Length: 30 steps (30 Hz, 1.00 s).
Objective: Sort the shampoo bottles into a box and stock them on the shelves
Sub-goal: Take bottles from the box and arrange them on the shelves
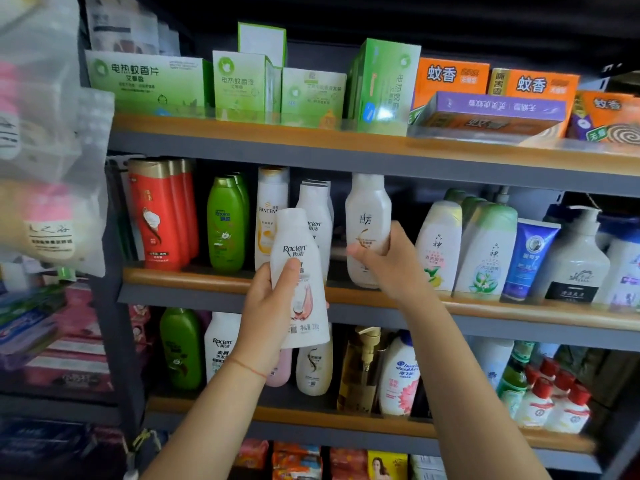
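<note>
My left hand [266, 306] grips a white Raclen shampoo bottle [301, 271] upright in front of the middle shelf [194, 277], off the shelf board. My right hand [388, 261] grips the lower part of another white shampoo bottle [367, 216], which stands at the shelf's front edge. Behind the held Raclen bottle stands a row of matching white Raclen bottles [317, 216]. Left of them are a Pantene bottle [268, 209], green Rejoice bottles [225, 223] and red bottles [162, 216].
To the right on the middle shelf stand green-and-white bottles [485, 251], a blue tube [530, 258] and a pump bottle [578, 258]. The upper shelf carries mosquito-repellent boxes [242, 81]. The lower shelf [311, 419] holds more bottles. Plastic bags [45, 133] hang at the left.
</note>
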Motion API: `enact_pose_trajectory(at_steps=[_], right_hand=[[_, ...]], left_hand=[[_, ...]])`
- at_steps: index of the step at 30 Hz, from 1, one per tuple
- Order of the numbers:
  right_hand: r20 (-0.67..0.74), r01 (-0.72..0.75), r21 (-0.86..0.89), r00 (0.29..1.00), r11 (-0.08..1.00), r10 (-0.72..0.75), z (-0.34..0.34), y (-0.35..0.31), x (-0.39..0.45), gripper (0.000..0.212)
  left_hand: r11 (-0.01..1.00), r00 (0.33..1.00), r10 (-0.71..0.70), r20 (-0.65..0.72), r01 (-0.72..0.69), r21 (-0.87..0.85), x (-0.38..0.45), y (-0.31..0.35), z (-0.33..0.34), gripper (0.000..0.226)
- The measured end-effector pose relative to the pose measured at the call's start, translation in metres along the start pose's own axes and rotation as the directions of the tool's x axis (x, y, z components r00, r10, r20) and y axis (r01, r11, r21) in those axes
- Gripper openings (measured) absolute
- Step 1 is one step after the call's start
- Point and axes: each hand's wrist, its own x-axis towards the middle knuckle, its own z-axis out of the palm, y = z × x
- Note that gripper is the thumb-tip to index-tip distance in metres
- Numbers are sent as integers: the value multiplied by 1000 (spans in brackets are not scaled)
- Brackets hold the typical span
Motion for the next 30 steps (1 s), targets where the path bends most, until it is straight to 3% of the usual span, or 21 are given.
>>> enact_pose_trajectory(at_steps=[4, 12, 19, 21, 25, 30], right_hand=[[-94, 64, 9, 994, 998, -63, -2, 3, -11, 41], [29, 162, -44, 987, 986, -161, -11, 0, -1, 45], [54, 209, 272, 971, 939, -231, -29, -30, -50, 40], [75, 231, 270, 963, 935, -260, -26, -44, -66, 31], [99, 155, 119, 981, 981, -167, -8, -45, -76, 27], [137, 2, 194, 990, 981, -29, 20, -38, -80, 20]], left_hand=[[999, 999, -34, 30, 35, -37, -4, 7, 2, 21], [995, 997, -48, 65, 53, -80, -1, 11, 6, 22], [976, 994, -75, 84, 91, -199, -13, 13, 7, 39], [970, 992, -82, 96, 101, -222, -16, 15, 7, 48], [950, 975, -138, 176, 181, -255, -23, 19, 6, 58], [927, 955, -155, 254, 229, -297, -32, 21, 7, 56]])
